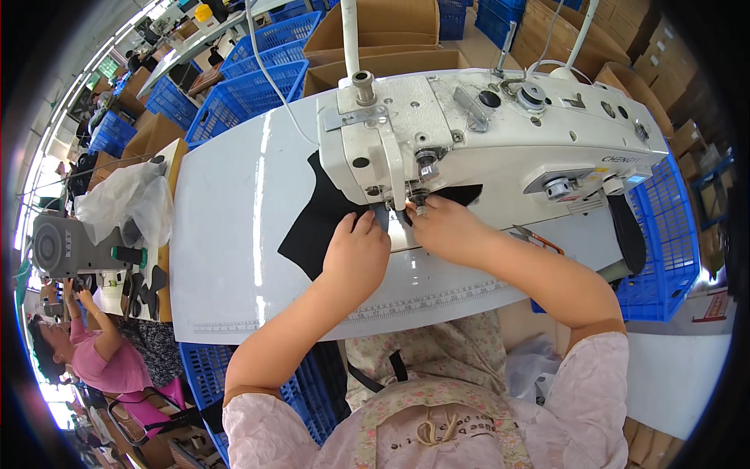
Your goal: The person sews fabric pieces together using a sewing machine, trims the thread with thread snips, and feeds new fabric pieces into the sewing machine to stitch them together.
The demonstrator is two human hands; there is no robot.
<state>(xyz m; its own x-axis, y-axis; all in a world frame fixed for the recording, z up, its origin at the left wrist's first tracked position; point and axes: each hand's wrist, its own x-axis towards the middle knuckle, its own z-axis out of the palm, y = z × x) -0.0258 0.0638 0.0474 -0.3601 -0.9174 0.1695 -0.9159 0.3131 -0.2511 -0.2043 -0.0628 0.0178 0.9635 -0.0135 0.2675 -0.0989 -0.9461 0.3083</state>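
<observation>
A white sewing machine (500,129) stands across the table, its needle area between my two hands. Black fabric (319,215) lies flat under the machine head, with a further dark part (461,194) showing behind my right wrist. My left hand (359,248) rests on the fabric just left of the presser foot, fingers slightly apart and tips down on the cloth. Close to the needle on the right, my right hand (447,228) has its fingers drawn together on a small dark piece of the fabric; its fingertips are partly hidden by the machine parts.
Orange-handled snips (539,239) lie under my right forearm. A ruler strip (422,300) runs along the table's front edge. Blue crates (248,102) and cardboard boxes (383,27) stand behind the table. At the left, a person in pink (109,356) works at another machine (74,246).
</observation>
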